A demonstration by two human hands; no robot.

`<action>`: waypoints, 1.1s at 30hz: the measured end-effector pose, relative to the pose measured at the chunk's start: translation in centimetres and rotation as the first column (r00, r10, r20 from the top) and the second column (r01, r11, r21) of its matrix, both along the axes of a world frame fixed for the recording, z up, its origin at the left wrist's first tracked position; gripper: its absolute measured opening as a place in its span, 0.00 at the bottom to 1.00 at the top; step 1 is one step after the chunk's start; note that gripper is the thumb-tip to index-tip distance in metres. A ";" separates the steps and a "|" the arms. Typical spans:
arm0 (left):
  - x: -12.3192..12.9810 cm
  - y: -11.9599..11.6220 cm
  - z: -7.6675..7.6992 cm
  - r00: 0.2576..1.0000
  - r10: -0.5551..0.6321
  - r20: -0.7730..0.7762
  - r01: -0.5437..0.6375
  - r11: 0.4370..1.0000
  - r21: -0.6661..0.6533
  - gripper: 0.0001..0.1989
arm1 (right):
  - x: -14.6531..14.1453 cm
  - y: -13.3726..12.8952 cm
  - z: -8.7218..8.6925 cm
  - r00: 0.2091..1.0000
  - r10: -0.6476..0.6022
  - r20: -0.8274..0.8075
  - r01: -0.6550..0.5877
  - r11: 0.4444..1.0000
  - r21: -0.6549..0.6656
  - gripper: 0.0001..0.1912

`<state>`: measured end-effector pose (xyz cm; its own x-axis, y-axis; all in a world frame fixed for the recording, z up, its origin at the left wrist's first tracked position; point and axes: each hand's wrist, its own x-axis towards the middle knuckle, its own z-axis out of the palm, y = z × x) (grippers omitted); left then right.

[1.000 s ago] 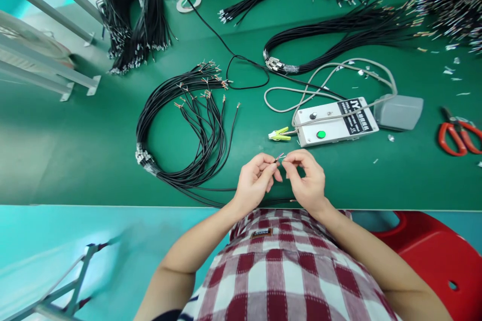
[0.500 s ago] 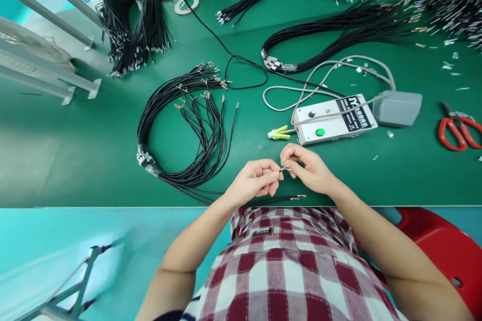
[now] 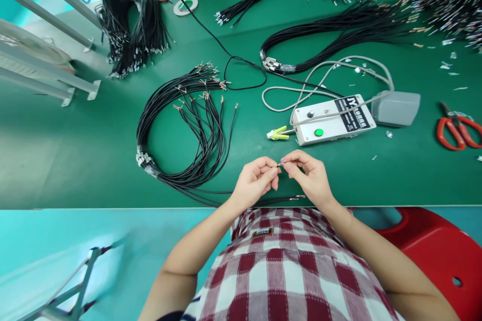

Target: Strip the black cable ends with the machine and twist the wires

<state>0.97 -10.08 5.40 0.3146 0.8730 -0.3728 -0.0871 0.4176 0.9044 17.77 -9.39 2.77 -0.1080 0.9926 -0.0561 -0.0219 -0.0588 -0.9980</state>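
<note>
Two bare hands meet above the green table [image 3: 94, 170], one cable end [image 3: 279, 165] held between their fingertips. The left hand [image 3: 256, 180] has thumb and forefinger clamped on the black cable close behind its thin wires [image 3: 282, 163]; the right hand [image 3: 311, 175] looks pinched together on the wires themselves, which are too small to count. For work this fine, the person would do well to keep the left pinch firm near the split, so the cable cannot roll, and let the right fingertips handle the wires with a light, even pull; a hard tug could break a strand. Loose cables [image 3: 278, 200] lie on the body side of the fingers, along the table's near edge, where a wrist could drag them. The coiled bundle [image 3: 142, 128] sits left of the left fingers, and the white box [image 3: 331, 126] with its yellow clip [image 3: 279, 133] lies beyond the fingertips, apart from them
</note>
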 end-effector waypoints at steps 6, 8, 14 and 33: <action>0.6 -0.4 -0.8 0.994 0.109 -0.002 -0.108 0.992 0.061 0.20 | -2.1 -0.3 -0.2 0.957 -0.135 -0.258 0.071 0.968 -0.243 0.09; 0.7 -0.5 -1.2 0.990 0.138 -0.005 -0.137 0.988 0.076 0.19 | -2.4 -0.4 -0.4 0.931 -0.166 -0.324 0.058 0.946 -0.318 0.09; 0.8 -0.7 -2.0 0.987 0.159 0.007 -0.159 0.982 0.101 0.18 | -2.3 -0.4 -0.3 0.932 -0.149 -0.329 0.014 0.925 -0.379 0.11; 1.9 -0.3 -3.3 0.910 0.403 -0.091 -0.311 0.813 0.491 0.05 | -2.2 -0.3 -1.1 0.993 -0.117 -0.015 0.117 0.993 -0.012 0.08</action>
